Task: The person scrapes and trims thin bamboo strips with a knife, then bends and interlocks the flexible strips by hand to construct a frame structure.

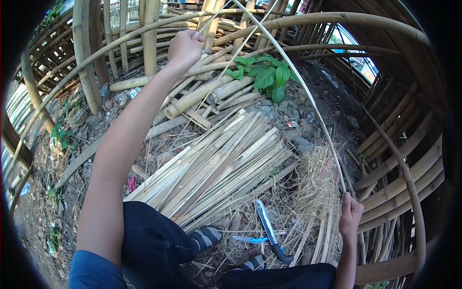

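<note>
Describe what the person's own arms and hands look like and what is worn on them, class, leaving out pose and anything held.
Both arms are bare, with no gloves, rings or watch visible on the left hand or right hand. A short blue sleeve covers the left upper arm. The right arm shows bare to the bottom edge of the picture; no sleeve shows.

We note the bamboo strip [308, 96] is pale, smooth wood; the split slats [221, 164] matt and fibrous; the knife [267, 226] blade dull metal.
</note>
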Action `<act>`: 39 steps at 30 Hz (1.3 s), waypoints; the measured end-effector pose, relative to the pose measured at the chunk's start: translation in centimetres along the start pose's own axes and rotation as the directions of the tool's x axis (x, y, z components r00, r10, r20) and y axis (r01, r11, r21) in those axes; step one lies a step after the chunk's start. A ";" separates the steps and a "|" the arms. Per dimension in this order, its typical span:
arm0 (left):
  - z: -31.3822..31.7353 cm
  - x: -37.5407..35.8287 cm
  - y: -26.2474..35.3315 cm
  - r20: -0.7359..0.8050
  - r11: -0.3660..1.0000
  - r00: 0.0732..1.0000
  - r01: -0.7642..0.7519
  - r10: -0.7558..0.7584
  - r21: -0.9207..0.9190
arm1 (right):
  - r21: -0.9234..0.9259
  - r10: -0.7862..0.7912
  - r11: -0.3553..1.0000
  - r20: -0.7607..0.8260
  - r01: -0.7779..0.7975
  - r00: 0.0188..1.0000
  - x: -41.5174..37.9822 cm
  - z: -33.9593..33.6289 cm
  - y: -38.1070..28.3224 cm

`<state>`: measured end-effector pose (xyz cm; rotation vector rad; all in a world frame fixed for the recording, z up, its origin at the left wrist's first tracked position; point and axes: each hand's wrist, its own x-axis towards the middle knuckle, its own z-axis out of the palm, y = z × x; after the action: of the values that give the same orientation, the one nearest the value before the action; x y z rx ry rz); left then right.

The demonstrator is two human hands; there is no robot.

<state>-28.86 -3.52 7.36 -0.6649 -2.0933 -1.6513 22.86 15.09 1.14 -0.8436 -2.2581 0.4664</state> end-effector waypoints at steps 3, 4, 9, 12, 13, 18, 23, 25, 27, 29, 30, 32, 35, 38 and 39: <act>0.0 0.0 0.0 -0.051 0.999 0.999 -0.006 0.008 0.043 | -0.010 0.075 0.997 0.102 -0.074 0.992 -0.5 0.6 -1.4; 0.1 0.0 -0.1 -0.061 0.999 0.998 0.001 0.001 0.041 | -0.010 0.075 0.997 0.102 -0.074 0.992 -0.6 0.9 -1.6; -0.2 0.3 -0.4 -0.024 0.994 0.994 0.103 -0.103 0.023 | -0.109 0.128 0.988 0.226 -0.106 0.966 -0.6 3.1 -0.7; -0.3 0.7 -1.0 0.004 0.992 0.993 0.122 -0.122 -0.032 | -0.191 0.183 0.972 0.265 -0.134 0.947 -0.6 4.7 1.8; -0.2 0.9 -1.3 0.033 0.988 0.991 0.135 -0.133 -0.070 | -0.175 0.187 0.975 0.293 -0.139 0.938 -0.7 5.1 2.7; 0.2 1.1 -2.0 0.121 0.952 0.984 0.159 -0.131 -0.263 | -0.230 0.229 0.962 0.386 -0.147 0.894 -0.8 6.4 5.9; -0.2 0.2 -1.0 0.222 0.926 0.972 0.156 -0.081 -0.344 | -0.168 0.246 0.968 0.506 -0.185 0.827 -1.3 7.5 7.7; -0.7 -0.2 -0.1 0.328 0.920 0.943 0.182 -0.063 -0.346 | -0.190 0.291 0.956 0.564 -0.221 0.773 -1.3 7.6 7.8; -1.1 -0.3 0.7 0.401 0.899 0.915 0.216 -0.050 -0.380 | -0.212 0.333 0.943 0.615 -0.257 0.715 -1.3 7.7 8.3; -1.2 -0.4 1.5 0.473 0.877 0.881 0.251 -0.031 -0.410 | -0.195 0.322 0.945 0.696 -0.263 0.642 -1.3 7.8 9.2; -1.1 -0.7 2.2 0.467 0.867 0.884 0.255 -0.030 -0.427 | -0.195 0.326 0.944 0.691 -0.268 0.645 -1.4 7.9 9.2; -1.0 -1.3 3.5 0.466 0.856 0.885 0.256 -0.020 -0.449 | -0.171 0.282 0.958 0.718 -0.232 0.636 -1.0 7.9 8.5; -0.6 -2.1 5.4 0.469 0.782 0.882 0.321 -0.042 -0.534 | -0.003 0.201 0.966 0.634 -0.257 0.747 0.1 8.6 5.7; -0.2 -3.6 7.8 0.551 0.820 0.834 0.303 0.019 -0.486 | 0.264 0.016 0.952 0.461 -0.155 0.887 1.9 8.6 -1.2; 0.1 -4.1 8.6 0.520 0.825 0.854 0.281 0.017 -0.489 | 0.299 -0.014 0.947 0.406 -0.118 0.914 2.6 8.7 -2.9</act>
<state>-20.50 -2.24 11.77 -1.2779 -2.0030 -2.4211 14.08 13.92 -2.30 -0.6866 -2.4336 1.0868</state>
